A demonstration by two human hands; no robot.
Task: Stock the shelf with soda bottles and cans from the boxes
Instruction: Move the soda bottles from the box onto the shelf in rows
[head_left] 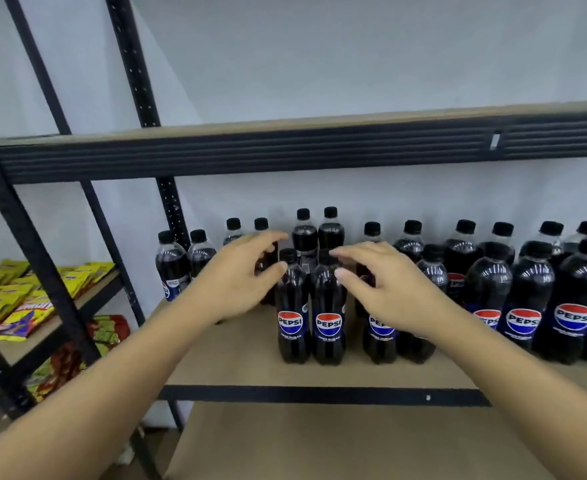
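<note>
Hands [240,282] [385,289] above wooden shelf [236,358], white wall [354,46]

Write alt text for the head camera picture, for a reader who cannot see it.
A person's left hand and right hand reach, fingers loosely spread, toward the caps of two Pepsi bottles standing side by side on a wooden shelf. More dark soda bottles stand behind and to the right; yellow snack packets lie at far left.

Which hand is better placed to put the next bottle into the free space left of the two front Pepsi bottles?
Probably the left hand: it hangs over that bare shelf part; the right hand is beyond the front Pepsi bottles.
</note>
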